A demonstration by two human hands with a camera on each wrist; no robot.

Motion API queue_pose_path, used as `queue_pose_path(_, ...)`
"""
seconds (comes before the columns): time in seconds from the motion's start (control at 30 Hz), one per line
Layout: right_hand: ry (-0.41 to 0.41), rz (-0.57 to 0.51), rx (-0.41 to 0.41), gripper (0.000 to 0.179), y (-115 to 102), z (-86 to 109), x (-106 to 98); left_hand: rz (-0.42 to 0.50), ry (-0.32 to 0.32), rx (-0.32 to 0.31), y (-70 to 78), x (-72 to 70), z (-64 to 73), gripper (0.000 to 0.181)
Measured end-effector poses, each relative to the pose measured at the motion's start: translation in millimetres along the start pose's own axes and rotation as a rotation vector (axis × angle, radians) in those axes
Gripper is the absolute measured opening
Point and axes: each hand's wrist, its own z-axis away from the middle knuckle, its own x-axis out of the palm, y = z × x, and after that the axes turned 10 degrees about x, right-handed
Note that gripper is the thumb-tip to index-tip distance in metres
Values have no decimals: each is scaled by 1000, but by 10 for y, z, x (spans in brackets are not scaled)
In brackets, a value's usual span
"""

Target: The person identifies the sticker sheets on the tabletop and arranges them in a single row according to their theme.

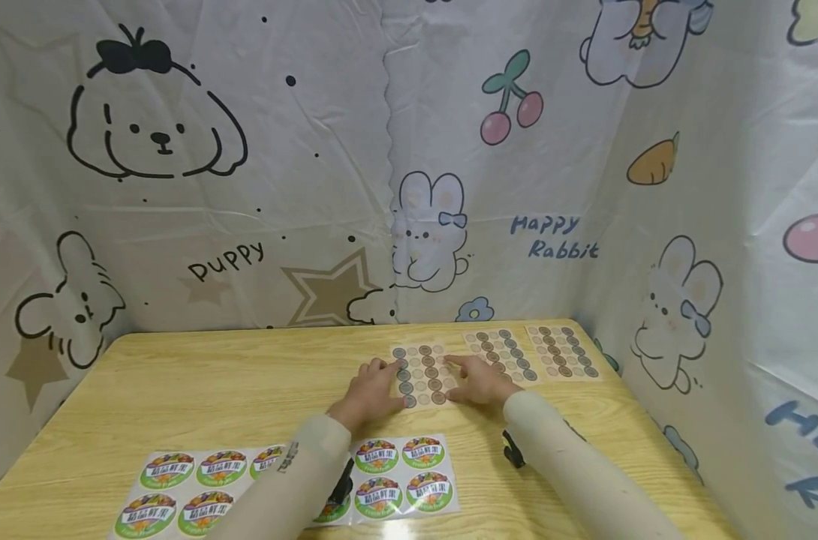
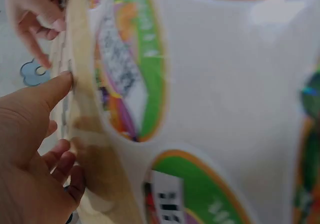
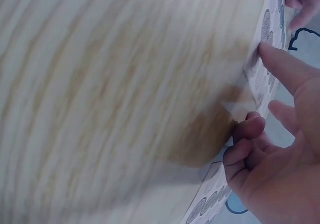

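A small sheet of round stickers, in columns of grey, pale and brown, lies flat toward the back of the table. My left hand touches its left edge with thumb and fingertips. On the opposite edge, my right hand rests its extended forefinger and thumb. The left wrist view shows the left hand with its thumb stretched out and other fingers bent loosely. In the right wrist view, the thumb of the right hand touches the sheet's edge, and some fingers bend underneath. Neither hand pinches the paper.
Two similar sticker sheets, one nearer and one farther right, lie at the back right. A large sheet of oval fruit labels spreads across the front, partly under my left sleeve. Printed cloth hangs behind the wooden table.
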Motion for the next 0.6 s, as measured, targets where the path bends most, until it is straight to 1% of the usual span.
queue_pose_path(0.07, -27, -14, 3, 79, -15, 1, 0, -20, -8, 7, -5, 9, 3, 70)
queue_pose_path(0.13, -49, -19, 6, 81, -26, 8, -2, -21, -17, 15, -16, 14, 4, 69)
queue_pose_path(0.23, -67, -5, 7, 85, -30, 22, -9, 23, -36, 16, -34, 2, 10, 71)
queue_pose_path(0.4, -97, 39, -25, 88, -19, 45, -24, 103, -85, -8, -48, -36, 18, 78)
queue_pose_path(0.6, -110, 40, -31, 87, 30, 19, -12, 103, -109, -26, -43, -44, 10, 81)
